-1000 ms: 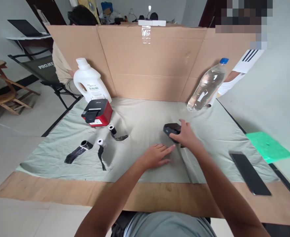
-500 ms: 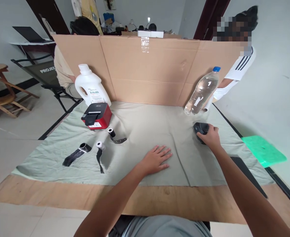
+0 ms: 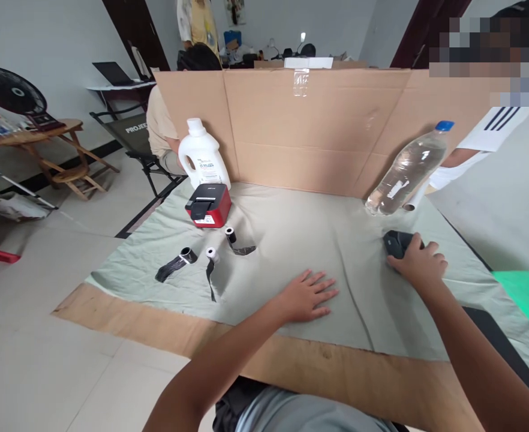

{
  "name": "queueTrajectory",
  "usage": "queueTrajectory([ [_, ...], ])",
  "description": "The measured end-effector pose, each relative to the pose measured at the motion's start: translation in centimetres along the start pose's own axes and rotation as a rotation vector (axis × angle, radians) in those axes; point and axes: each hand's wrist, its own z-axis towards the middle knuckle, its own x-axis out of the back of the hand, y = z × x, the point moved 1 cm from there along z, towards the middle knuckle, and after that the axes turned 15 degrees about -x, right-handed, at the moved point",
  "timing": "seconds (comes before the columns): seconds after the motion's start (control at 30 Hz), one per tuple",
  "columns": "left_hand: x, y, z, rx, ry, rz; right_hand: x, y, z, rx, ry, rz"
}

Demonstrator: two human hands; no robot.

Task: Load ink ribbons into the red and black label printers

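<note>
My left hand (image 3: pixel 310 297) lies palm down on the grey-green cloth (image 3: pixel 286 231), fingers spread, holding nothing. At the right, my right hand (image 3: pixel 421 264) grips what looks like a black computer mouse (image 3: pixel 398 243), thumb at its left side; the palm hides part of it. On the left of the cloth stands a red and black printer (image 3: pixel 210 206). Near it are a black roll (image 3: pixel 188 255), a white-ended roll (image 3: pixel 211 254) and a small black roll (image 3: pixel 230 234), each with a dark strip trailing from it.
A white jug (image 3: pixel 205 157) stands behind the printer. A clear bottle with a blue cap (image 3: pixel 408 174) leans against the cardboard screen (image 3: pixel 300 132). A dark flat pad (image 3: pixel 502 342) lies near my right forearm. Persons are beyond the screen, and a green sheet (image 3: pixel 528 300) is at the right.
The view has swung left, so the table appears farther right and a fan has come into view. My left hand stays flat; the right stays at the mouse, its outer fingers more spread.
</note>
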Motion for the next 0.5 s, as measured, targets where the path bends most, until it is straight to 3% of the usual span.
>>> queueTrajectory([
  [0.07, 0.6, 0.3, 0.1, -0.024, 0.012, 0.013, 0.5, -2.8, -2.8, 0.199, 0.103, -0.049],
  [0.1, 1.2, 0.4, 0.0, -0.045, 0.021, 0.014, 0.6, -4.6, -4.5, 0.323, 0.083, -0.025],
  [0.17, 3.5, 0.4, -0.9, -0.057, 0.076, 0.009, 1.1, -9.0, -7.9, 0.546, -0.035, 0.115],
  [0.23, 6.8, -0.7, -3.3, 0.020, 0.224, 0.015, 1.7, -14.2, -11.1, 0.701, -0.191, 0.351],
  [0.3, 10.6, -3.3, -7.7, 0.177, 0.470, 0.057, 2.3, -20.0, -13.5, 0.774, -0.393, 0.595],
  [0.37, 13.9, -7.5, -13.6, 0.377, 0.804, 0.080, 2.7, -26.3, -15.2, 0.765, -0.560, 0.779],
  [0.43, 16.2, -12.5, -19.8, 0.653, 1.166, 0.068, 2.8, -32.7, -16.4, 0.757, -0.691, 0.852],
  [0.5, 17.2, -17.2, -24.9, 0.947, 1.374, -0.096, 2.5, -38.5, -17.2, 0.765, -0.752, 0.860],
])
